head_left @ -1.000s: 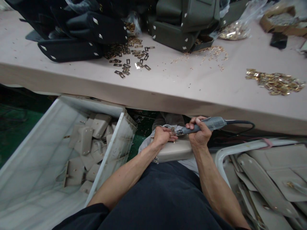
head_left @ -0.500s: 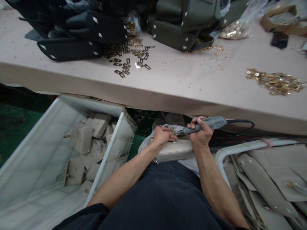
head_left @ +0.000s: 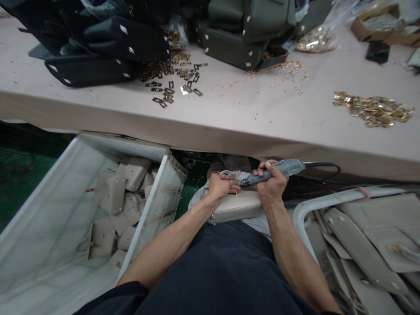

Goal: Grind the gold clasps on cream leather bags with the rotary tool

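Note:
A beige leather bag piece (head_left: 236,209) lies across my lap, below the table's edge. My left hand (head_left: 220,187) pinches a small gold metal fitting (head_left: 233,178) against its top. My right hand (head_left: 271,183) grips a grey corded electric screwdriver (head_left: 278,170), held nearly level with its tip pointing left at the fitting. The black cord runs off to the right under the table.
A white crate (head_left: 157,205) of beige pieces stands at my left, another crate (head_left: 315,205) of beige panels at my right. The pink table (head_left: 249,118) carries scattered gold buckles (head_left: 173,81), a gold hardware pile (head_left: 370,110), black bags (head_left: 98,43) and olive bags (head_left: 249,35).
The view has shifted slightly; both hands stay at the fitting, the screwdriver tip held against it. Nothing was let go or picked up.

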The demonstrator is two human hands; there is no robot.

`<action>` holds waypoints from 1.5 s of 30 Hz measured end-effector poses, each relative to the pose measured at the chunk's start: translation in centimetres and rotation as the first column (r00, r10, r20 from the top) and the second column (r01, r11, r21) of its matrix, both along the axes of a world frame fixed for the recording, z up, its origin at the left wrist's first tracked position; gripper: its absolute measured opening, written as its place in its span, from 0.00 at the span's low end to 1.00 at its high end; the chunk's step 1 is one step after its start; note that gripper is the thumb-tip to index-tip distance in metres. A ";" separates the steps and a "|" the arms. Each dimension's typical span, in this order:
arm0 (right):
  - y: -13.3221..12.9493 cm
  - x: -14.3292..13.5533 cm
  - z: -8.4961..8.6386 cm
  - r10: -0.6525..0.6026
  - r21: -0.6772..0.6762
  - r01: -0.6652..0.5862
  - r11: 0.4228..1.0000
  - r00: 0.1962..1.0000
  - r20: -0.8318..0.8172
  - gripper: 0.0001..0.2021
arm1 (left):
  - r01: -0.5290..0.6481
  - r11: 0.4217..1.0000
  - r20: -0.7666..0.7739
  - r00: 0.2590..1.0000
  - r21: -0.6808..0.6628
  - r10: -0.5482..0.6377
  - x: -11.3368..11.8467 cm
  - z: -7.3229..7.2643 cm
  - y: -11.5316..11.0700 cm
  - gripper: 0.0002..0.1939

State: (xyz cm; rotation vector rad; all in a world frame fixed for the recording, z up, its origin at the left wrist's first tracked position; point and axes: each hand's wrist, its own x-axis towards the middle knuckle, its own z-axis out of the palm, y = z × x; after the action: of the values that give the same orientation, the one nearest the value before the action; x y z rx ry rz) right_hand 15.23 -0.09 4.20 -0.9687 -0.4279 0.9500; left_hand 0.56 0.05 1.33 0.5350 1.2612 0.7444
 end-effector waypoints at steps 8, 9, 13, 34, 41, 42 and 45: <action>0.1 -0.1 0.0 0.004 0.006 -0.004 1.000 1.000 0.006 0.09 | 0.004 1.000 -0.006 1.000 -0.006 -0.004 0.1 0.0 0.0 0.05; 0.1 -0.1 0.0 0.004 0.008 -0.004 1.000 1.000 0.003 0.09 | 0.005 1.000 -0.005 1.000 -0.006 -0.006 0.1 0.0 0.0 0.06; 0.1 0.2 -0.1 0.004 0.022 -0.003 1.000 1.000 -0.017 0.09 | 0.012 1.000 -0.002 1.000 -0.005 -0.012 0.0 -0.1 0.1 0.07; 0.4 -0.3 0.0 -0.027 0.018 0.028 0.999 0.999 -0.030 0.11 | 0.019 1.000 0.057 0.998 0.013 -0.020 -0.4 -0.7 -0.2 0.07; 0.4 -0.4 0.1 -0.033 0.015 0.034 0.999 0.999 -0.038 0.10 | -0.004 1.000 0.106 0.994 0.020 0.002 -0.4 -0.8 -0.3 0.07; 0.3 -0.4 0.1 -0.034 0.014 0.034 0.999 0.999 -0.038 0.10 | -0.007 1.000 0.101 0.995 0.018 0.005 -0.3 -0.8 -0.3 0.07; 0.3 -0.4 0.2 -0.040 0.014 0.041 0.999 0.999 -0.031 0.10 | -0.005 1.000 0.086 0.996 0.011 0.004 -0.2 -0.8 -0.2 0.07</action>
State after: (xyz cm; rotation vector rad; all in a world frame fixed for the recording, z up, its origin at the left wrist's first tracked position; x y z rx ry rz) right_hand 14.81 0.22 4.38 -0.9448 -0.3875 0.9231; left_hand 0.35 -0.20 0.54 0.5047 1.1790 0.7711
